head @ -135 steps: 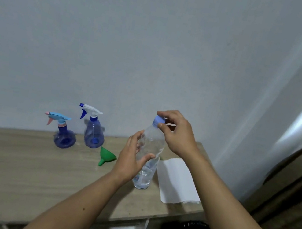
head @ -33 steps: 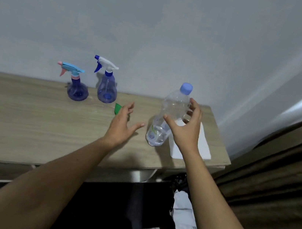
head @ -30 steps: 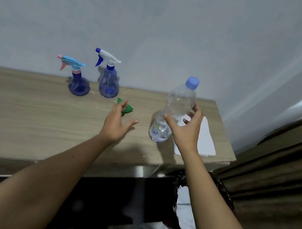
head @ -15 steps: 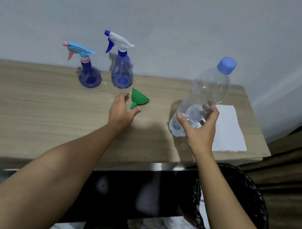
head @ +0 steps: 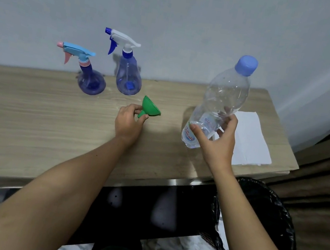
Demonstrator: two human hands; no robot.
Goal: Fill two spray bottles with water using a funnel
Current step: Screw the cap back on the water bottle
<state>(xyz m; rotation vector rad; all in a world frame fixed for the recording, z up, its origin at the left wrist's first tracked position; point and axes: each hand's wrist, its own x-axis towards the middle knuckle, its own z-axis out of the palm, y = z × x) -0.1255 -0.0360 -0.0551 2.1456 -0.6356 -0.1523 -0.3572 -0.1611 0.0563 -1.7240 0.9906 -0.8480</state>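
Note:
Two blue spray bottles stand at the back of the wooden table [head: 30, 115]: a round one with a light blue and pink trigger [head: 89, 77] and a taller one with a white trigger [head: 127, 75]. A green funnel [head: 150, 109] lies on its side in front of them; my left hand [head: 128, 123] pinches its spout. My right hand [head: 215, 142] grips the lower part of a clear water bottle [head: 220, 103] with a blue cap on, standing tilted on the table with a little water at the bottom.
A white sheet of paper [head: 249, 139] lies at the table's right end, behind the water bottle. A black bin with a bag [head: 264, 218] stands on the floor below the table's right corner. A grey wall runs behind the table.
My left hand has closed on the funnel's spout, which it only reached toward before. My right hand keeps its hold low on the water bottle. The camera has tilted down and closer.

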